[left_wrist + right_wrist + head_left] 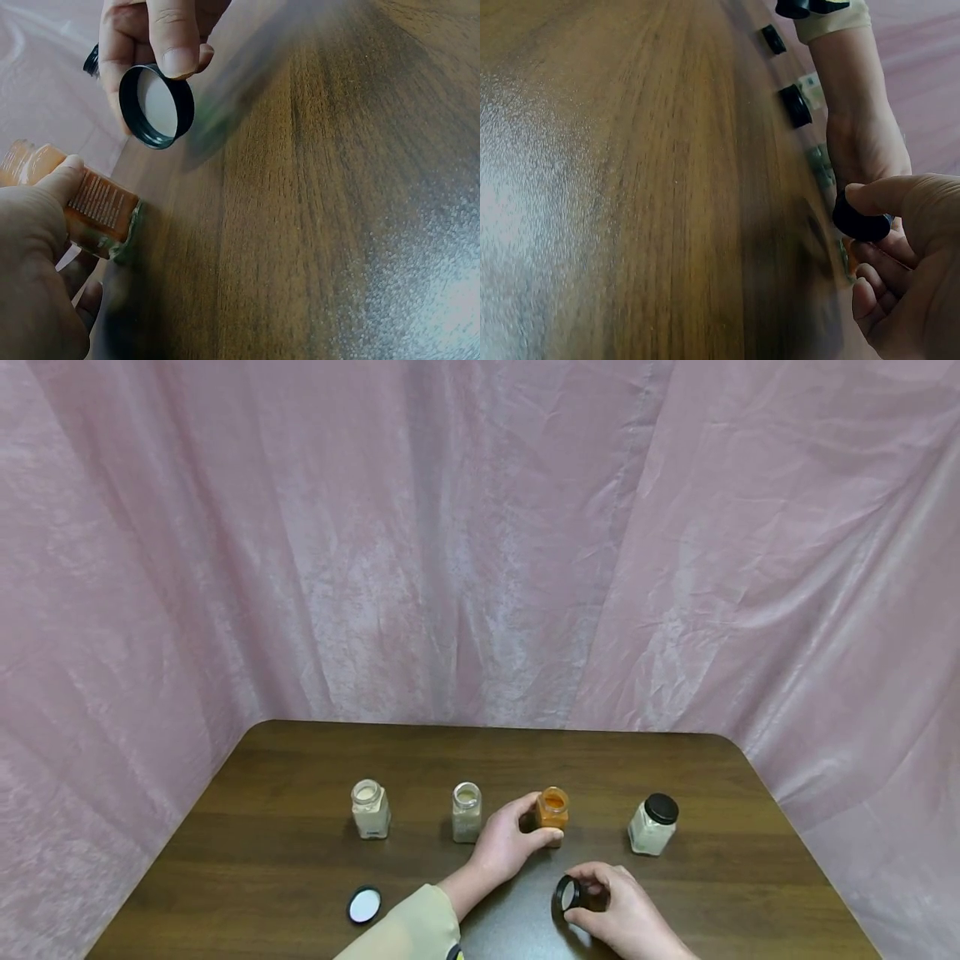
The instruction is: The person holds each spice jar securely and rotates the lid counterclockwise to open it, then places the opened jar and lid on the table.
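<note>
My left hand (504, 845) grips a small glass jar (553, 806) of orange powder, its mouth uncovered. The jar stands upright on the table, and printed lines show on its side (101, 199) in the left wrist view. Nearer the front edge, my right hand (621, 906) pinches a black screw lid (567, 895) between thumb and fingers. The lid is on edge, its white inner face turned left, apart from the jar. In the right wrist view, the lid's dark outside (861, 217) shows under the thumb.
Left of my left hand stand two uncapped jars, one of greenish powder (467, 818) and one of pale powder (371, 814). A pale jar (651, 831) with a black lid is at right. One loose lid (364, 906) lies front left; another (795, 106) shows in the right wrist view.
</note>
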The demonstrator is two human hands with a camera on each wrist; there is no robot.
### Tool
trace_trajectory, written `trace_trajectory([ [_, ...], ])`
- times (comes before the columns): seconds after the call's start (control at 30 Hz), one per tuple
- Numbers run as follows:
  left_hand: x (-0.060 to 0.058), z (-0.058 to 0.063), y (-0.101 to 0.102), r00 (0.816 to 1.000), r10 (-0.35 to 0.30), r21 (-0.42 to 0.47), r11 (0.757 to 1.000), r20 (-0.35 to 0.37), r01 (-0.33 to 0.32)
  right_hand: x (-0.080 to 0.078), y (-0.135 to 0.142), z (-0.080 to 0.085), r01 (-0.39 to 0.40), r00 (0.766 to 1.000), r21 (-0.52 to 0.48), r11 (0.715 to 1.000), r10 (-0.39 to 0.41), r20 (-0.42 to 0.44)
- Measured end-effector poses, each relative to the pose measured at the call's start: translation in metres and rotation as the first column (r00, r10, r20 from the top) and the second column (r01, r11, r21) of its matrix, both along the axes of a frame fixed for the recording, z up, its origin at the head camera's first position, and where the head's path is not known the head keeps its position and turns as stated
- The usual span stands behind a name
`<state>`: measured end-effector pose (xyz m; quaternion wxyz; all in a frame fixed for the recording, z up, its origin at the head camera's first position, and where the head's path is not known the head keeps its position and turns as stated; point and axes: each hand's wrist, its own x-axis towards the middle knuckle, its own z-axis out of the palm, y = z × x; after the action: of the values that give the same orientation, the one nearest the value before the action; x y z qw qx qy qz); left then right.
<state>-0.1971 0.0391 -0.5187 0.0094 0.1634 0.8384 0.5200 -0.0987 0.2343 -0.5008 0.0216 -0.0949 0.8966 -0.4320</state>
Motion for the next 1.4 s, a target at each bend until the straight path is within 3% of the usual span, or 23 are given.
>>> trace_trajectory([
  [0.2,-0.001,-0.002,0.002,1.0,0.008,-0.008,1.0,0.007,-0.008,-0.001,-0.006,-0.003,0.018,0.998,0.031,0.999,-0.016,-0.065],
  [0.97,-0.001,0.0,0.002,1.0,0.004,-0.034,0.999,0.007,-0.004,-0.003,-0.014,-0.008,-0.001,0.995,0.061,0.998,0.008,-0.102],
  [1.4,-0.001,-0.001,0.0,1.0,0.002,-0.011,1.0,0.022,-0.001,-0.003,-0.011,-0.016,-0.033,0.973,0.12,0.992,0.059,-0.222],
])
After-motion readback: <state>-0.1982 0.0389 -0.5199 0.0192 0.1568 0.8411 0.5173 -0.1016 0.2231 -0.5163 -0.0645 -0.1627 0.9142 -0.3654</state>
